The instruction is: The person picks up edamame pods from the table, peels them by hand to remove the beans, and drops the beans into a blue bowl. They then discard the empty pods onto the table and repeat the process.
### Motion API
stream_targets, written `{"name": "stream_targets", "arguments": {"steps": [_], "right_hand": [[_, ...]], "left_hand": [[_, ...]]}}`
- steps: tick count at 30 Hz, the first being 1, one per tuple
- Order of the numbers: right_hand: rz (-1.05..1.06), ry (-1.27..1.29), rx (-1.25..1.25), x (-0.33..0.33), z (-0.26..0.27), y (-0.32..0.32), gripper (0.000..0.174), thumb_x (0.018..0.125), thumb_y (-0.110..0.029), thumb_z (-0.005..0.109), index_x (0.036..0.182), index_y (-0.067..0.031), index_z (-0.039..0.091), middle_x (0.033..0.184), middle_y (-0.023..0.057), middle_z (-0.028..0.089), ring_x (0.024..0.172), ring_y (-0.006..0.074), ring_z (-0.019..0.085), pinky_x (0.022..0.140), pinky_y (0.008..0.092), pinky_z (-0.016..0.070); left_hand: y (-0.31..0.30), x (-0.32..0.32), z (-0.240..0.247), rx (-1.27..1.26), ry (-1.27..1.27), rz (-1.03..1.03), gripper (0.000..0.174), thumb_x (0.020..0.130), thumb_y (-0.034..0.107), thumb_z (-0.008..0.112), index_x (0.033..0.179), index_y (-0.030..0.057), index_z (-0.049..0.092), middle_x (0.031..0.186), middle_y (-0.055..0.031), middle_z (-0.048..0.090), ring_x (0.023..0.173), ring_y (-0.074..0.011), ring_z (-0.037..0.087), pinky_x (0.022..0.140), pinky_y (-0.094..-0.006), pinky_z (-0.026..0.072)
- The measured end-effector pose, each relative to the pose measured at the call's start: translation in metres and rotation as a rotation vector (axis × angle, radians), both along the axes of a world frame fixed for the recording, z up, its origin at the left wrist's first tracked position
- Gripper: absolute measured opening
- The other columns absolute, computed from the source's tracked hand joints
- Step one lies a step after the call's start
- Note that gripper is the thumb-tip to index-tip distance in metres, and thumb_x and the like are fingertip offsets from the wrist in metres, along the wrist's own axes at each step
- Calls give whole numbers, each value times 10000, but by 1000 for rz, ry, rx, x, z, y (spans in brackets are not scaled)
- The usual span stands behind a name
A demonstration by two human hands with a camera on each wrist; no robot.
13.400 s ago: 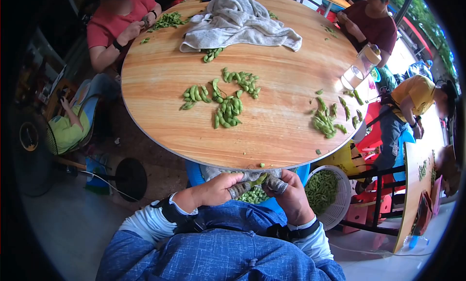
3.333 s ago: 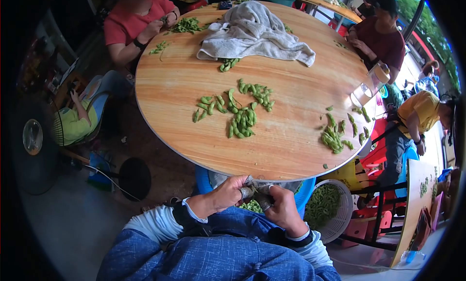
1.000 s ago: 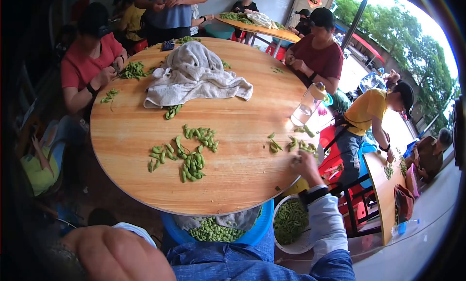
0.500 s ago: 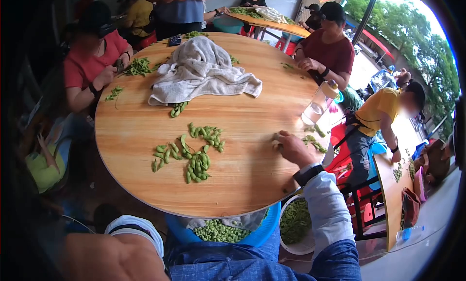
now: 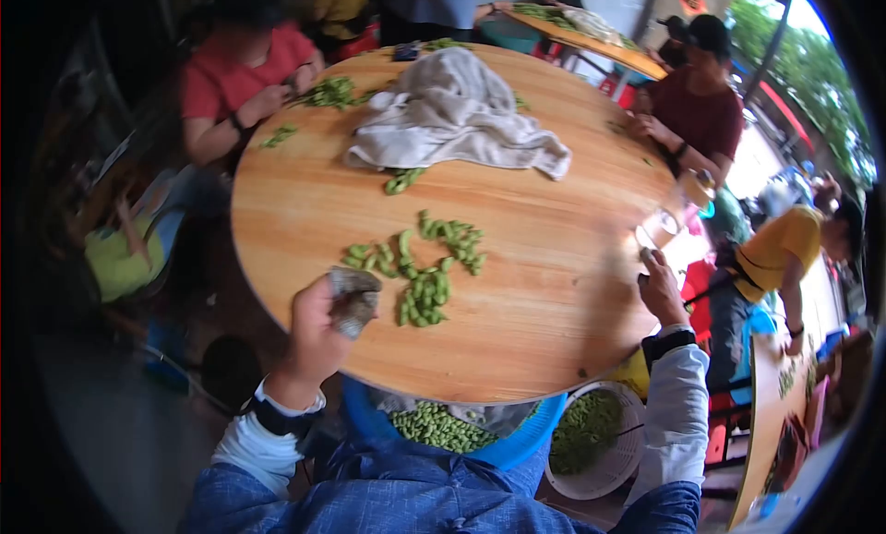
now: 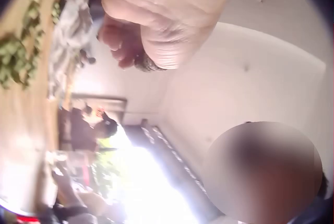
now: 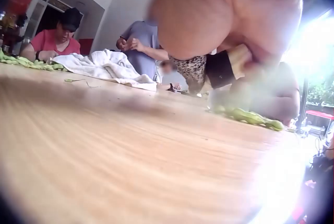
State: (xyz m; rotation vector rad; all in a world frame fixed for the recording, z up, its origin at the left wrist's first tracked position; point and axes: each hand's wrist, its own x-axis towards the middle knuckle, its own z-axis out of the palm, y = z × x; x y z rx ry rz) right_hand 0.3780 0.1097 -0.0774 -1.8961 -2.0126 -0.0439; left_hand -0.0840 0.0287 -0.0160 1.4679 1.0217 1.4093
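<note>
Over the near left part of the round table (image 5: 305,220) my left hand (image 5: 318,336) is raised, grey wrapping on its digits; its fingers look loosely curled, with nothing visible in them. Green pods (image 5: 423,297) lie in a loose group beyond it. My right hand (image 5: 662,292) is low at the table's right edge, just short of a clear bottle (image 5: 697,188). In the right wrist view its wrapped fingers point down beside green pods (image 7: 250,118) on the tabletop; blur hides whether they pinch any.
A grey-white towel (image 5: 452,109) covers a mound at the table's far side. Below the near edge are a blue basin (image 5: 521,446) of small green beans or pods and a white basket (image 5: 628,469) of pods. People sit around the table, one in red (image 5: 240,77).
My left hand has come up from the lower left to above the table. The right hand has shifted rightward to the edge near the bottle. The head view has turned somewhat.
</note>
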Motion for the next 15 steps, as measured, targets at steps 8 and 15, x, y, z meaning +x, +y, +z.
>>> {"name": "stream_targets", "arguments": {"steps": [8, 15], "right_hand": [[-361, -41, -62, 86, -29, -21, 143, 689, -93, 501, 743, 16, 575, 719, 216, 568, 671, 334, 562, 609, 400, 424], [-87, 1049, -61, -20, -3, -104, 150, 792, -67, 535, 921, -7, 582, 789, 29, 596, 623, 66, 510, 516, 167, 374]], "left_hand": [[11, -5, -61, -110, 738, 116, 177, 706, 83, 632, 815, -15, 533, 659, -71, 555, 614, -155, 548, 554, -275, 434], [29, 3, -87, 15, 920, 95, 144, 711, 142, 564, 731, 17, 496, 706, -174, 534, 679, -340, 522, 602, -420, 406]]}}
